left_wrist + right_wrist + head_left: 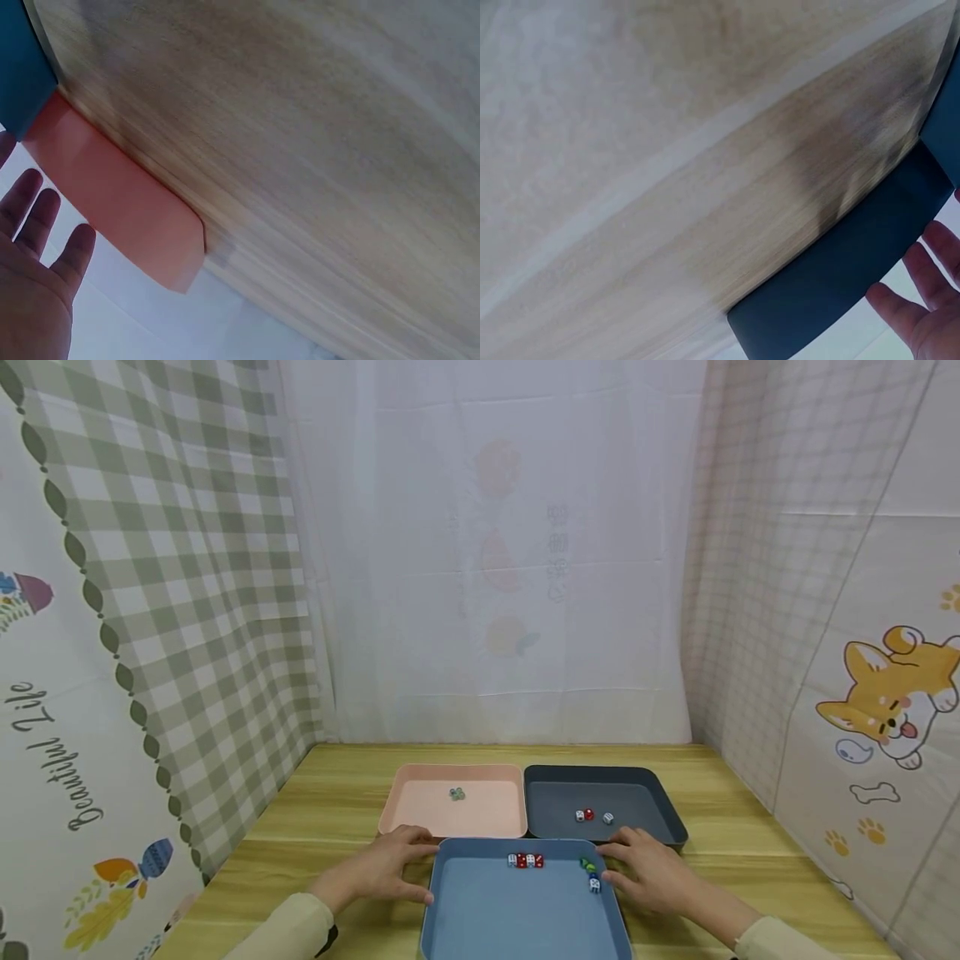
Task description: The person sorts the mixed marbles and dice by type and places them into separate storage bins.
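Note:
A blue tray (517,910) lies at the front middle of the table. Inside it, a row of red and white dice (525,861) sits near the far rim, and a small group of green, blue and white dice (591,875) is by the right wall. My left hand (382,864) is at the tray's left side, fingers spread and loosely bent. On the opposite side, my right hand (648,870) has its fingertips at the right rim, also spread. Both palms show empty in the wrist views. Whether the fingertips press on the tray, I cannot tell.
Behind the blue tray stand a pink tray (420,806) with several greenish clear pieces (457,794), and a dark navy tray (622,785) holding a few red and white dice (585,815). Fabric curtains (495,693) hang around the wooden table (322,802).

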Motion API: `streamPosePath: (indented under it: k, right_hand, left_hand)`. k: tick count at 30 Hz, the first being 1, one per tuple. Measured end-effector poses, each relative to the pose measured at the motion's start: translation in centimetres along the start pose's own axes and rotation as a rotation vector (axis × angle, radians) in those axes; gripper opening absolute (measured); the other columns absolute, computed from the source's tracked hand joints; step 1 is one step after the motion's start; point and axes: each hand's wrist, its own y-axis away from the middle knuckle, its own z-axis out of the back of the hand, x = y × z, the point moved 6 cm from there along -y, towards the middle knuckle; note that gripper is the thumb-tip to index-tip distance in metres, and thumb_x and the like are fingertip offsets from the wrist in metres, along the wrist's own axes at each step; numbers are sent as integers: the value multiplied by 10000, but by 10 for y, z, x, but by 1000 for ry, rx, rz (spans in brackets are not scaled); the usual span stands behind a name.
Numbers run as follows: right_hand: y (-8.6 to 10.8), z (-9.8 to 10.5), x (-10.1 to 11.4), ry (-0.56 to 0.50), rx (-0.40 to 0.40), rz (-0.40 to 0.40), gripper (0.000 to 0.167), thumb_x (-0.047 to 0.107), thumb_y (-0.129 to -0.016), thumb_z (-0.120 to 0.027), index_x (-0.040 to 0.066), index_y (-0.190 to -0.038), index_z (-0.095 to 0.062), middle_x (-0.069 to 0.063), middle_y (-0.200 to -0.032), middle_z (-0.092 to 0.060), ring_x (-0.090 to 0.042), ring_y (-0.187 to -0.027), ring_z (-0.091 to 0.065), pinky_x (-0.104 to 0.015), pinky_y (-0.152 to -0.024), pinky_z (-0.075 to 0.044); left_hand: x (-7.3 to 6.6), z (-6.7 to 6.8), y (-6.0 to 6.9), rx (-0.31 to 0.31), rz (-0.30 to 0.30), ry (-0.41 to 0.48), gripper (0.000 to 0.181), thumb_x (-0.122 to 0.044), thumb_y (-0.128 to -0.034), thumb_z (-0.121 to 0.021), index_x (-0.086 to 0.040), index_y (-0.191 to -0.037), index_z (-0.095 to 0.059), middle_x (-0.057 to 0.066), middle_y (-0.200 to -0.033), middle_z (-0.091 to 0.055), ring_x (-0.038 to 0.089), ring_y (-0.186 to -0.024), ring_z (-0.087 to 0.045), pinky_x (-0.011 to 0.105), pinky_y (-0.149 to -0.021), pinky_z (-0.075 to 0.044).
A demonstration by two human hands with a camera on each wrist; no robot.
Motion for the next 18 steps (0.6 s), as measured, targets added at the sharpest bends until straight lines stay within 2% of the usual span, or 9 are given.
streamPosePath:
  k: [13, 18]
  right_hand:
    - [-1, 0, -1, 8, 20, -10, 396, 457, -938, -652, 164, -1196, -721, 23, -1086, -570, -197, -955, -561, -415, -726, -517]
    - [-2, 2, 1, 19, 3, 1, 377, 429, -934, -668, 156, -1188, -722, -8, -1102, -593, -231, -975, -587, -468, -800, -508]
  left_hand:
    - [1, -1, -1, 14, 20, 13, 745, -589, -849, -705, -107, -1402, -575, 128, -1440, -467, 293, -1325, -428, 519, -1036, -400]
    - [1, 0, -1, 7, 17, 9, 738, -580, -846, -712, -104, -1394, -583, 127, -1432, -476, 290, -1318, -433, 518, -1036, -399]
